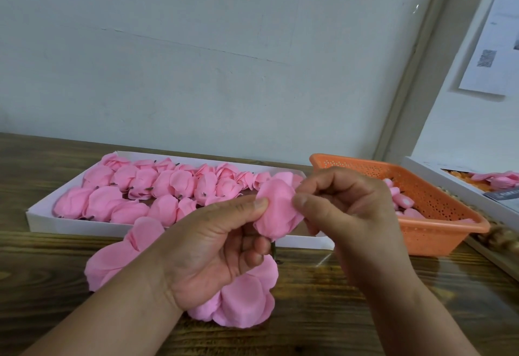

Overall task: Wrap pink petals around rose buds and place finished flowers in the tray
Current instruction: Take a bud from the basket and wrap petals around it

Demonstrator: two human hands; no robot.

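Above the bench (323, 313), left hand (207, 249) and right hand (345, 209) pinch a half-wrapped rose (278, 212) with curled fingers. White tray (84, 229) behind nearly full; loose petals (241, 302) and basket (438, 232) buds remain.

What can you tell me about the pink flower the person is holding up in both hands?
The pink flower is a soft rose head of thin, matte petals that look like crepe paper or fabric, overlapping loosely. It is held in the air above the wooden table, in front of the white tray. The left hand grips it from below, thumb pressed on its left edge, and a dark stub pokes out beneath. The right hand pinches its right side. It looks unfinished, one petal still spread wide.
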